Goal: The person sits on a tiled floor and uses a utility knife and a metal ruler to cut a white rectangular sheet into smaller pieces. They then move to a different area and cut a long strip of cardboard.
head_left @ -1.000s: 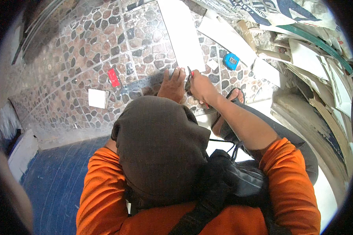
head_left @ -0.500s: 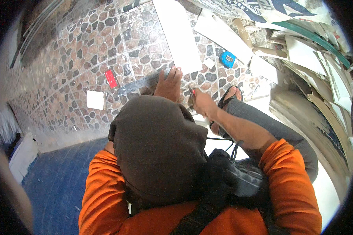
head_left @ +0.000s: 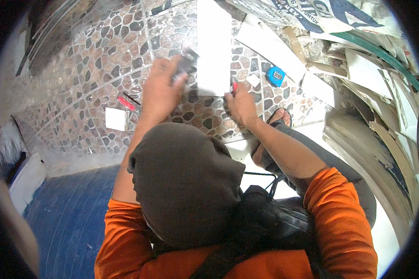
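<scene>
My left hand [head_left: 162, 90], smeared by motion, is raised left of the long white board [head_left: 214, 51], its fingers round a blurred grey metal ruler [head_left: 187, 64]. Close to the board's near right corner, my right hand [head_left: 242, 108] is closed on a slim tool with a red part [head_left: 235, 88]; most of it is hidden in the fist. To the left on the stone-patterned floor lie a small red object [head_left: 125, 103] with a thin dark stick beside it and a white square piece [head_left: 117, 119].
A blue tape measure [head_left: 275, 76] rests right of the board, near a small white scrap [head_left: 253, 80]. Board offcuts [head_left: 368, 69] and a printed sack [head_left: 307, 14] are piled at the right and far right. My sandalled foot [head_left: 280, 116] is beside my right hand.
My left hand has lifted the ruler off the floor and moved left. The white board now lies straighter, pointing away from me. My right hand has moved slightly right, up against the board's corner.
</scene>
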A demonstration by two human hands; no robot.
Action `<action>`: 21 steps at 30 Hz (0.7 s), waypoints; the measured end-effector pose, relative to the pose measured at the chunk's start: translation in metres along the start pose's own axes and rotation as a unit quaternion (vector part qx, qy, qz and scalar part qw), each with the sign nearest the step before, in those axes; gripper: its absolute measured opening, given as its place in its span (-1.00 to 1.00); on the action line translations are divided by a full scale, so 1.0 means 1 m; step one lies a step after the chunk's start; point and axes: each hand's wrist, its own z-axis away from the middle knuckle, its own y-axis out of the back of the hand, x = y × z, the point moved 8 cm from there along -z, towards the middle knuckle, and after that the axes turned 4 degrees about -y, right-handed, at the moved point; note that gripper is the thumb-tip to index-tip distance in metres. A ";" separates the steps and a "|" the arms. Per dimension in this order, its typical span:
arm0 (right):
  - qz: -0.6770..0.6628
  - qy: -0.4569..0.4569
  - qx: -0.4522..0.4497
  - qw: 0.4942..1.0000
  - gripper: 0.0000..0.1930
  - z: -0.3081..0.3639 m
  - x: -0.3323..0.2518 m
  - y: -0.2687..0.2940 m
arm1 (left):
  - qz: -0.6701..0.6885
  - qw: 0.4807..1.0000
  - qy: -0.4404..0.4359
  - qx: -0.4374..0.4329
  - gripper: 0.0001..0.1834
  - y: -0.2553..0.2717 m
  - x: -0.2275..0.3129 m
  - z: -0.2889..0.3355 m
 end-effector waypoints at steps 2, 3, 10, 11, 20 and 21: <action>-0.146 -0.049 -0.169 0.973 -0.69 0.011 -0.021 -0.027 | -0.030 0.993 0.023 0.112 -0.62 0.064 -0.016 -0.008; -0.212 -0.074 -0.249 0.942 -0.71 0.018 -0.030 -0.039 | 0.041 0.987 0.085 0.132 -0.63 0.088 -0.026 -0.010; -0.364 -0.137 -0.285 0.876 -0.63 0.035 -0.052 -0.027 | 0.217 0.908 0.286 0.217 -0.73 0.114 -0.095 0.015; -0.394 -0.160 -0.295 0.855 -0.62 0.037 -0.049 -0.028 | 0.311 0.879 0.306 0.193 -0.72 0.089 -0.109 0.016; -0.341 -0.199 -0.245 0.886 -0.75 0.045 -0.017 -0.055 | 0.499 0.731 0.436 0.161 -0.55 -0.042 -0.172 0.044; -0.334 -0.199 -0.240 0.890 -0.76 0.045 -0.017 -0.055 | 0.479 0.739 0.451 0.146 -0.55 -0.044 -0.173 0.047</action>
